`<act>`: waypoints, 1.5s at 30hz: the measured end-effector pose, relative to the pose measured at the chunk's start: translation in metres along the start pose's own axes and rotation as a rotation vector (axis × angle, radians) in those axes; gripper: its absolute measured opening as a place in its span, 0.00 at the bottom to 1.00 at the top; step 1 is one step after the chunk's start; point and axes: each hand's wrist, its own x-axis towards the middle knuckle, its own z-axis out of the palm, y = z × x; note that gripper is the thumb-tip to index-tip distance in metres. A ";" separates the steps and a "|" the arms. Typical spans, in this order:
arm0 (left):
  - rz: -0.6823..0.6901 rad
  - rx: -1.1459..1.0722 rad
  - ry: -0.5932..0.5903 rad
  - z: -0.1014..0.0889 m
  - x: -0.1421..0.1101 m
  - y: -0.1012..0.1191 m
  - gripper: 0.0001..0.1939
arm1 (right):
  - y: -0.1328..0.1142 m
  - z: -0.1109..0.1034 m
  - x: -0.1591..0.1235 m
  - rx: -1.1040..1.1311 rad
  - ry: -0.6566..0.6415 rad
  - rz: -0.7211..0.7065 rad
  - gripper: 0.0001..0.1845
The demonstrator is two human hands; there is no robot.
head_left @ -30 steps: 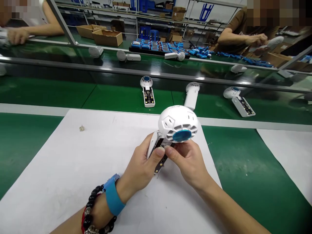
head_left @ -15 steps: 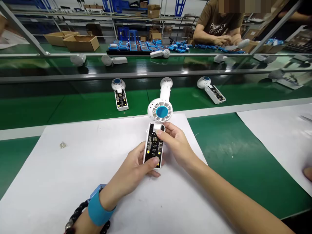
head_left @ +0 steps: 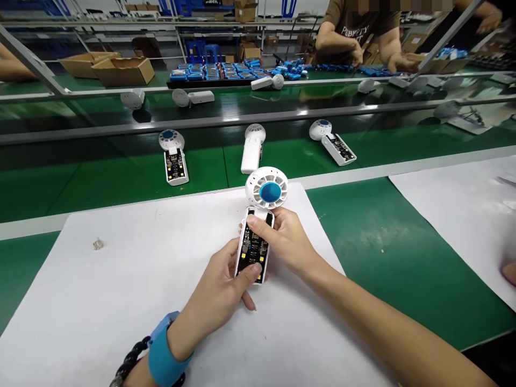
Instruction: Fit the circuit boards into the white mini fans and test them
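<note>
A white handheld fan [head_left: 266, 188] with a blue round centre is held above a white sheet [head_left: 121, 301]. Its handle lies open at the front, showing a black circuit board [head_left: 253, 247] with yellow parts. My left hand [head_left: 226, 282] is closed around the handle's lower end, thumb on the board. Higher up, my right hand [head_left: 284, 239] grips the handle just below the fan head, its thumb pressing the board's upper left. Fingers behind the handle are mostly hidden.
Beyond the sheet, a green belt [head_left: 209, 161] carries several more fans, one face-down [head_left: 252, 150]. A small clear piece [head_left: 98, 244] lies on the sheet's left. Blue battery packs [head_left: 226, 72] and cardboard boxes [head_left: 124, 70] stand behind. A co-worker [head_left: 363, 37] works across the line.
My right thumb has slid left across the board's top. Fans on the near belt have shifted left in view. The co-worker's hands have moved apart.
</note>
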 end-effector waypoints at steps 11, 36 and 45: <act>0.056 -0.070 -0.034 -0.005 -0.004 0.001 0.26 | -0.004 -0.010 0.006 0.209 -0.194 0.046 0.31; 0.237 0.353 0.371 -0.012 0.001 -0.010 0.28 | -0.004 -0.041 0.063 0.110 -0.012 0.224 0.19; 0.390 0.734 0.392 -0.054 0.019 0.019 0.22 | 0.018 -0.056 0.106 -0.055 0.327 -0.105 0.17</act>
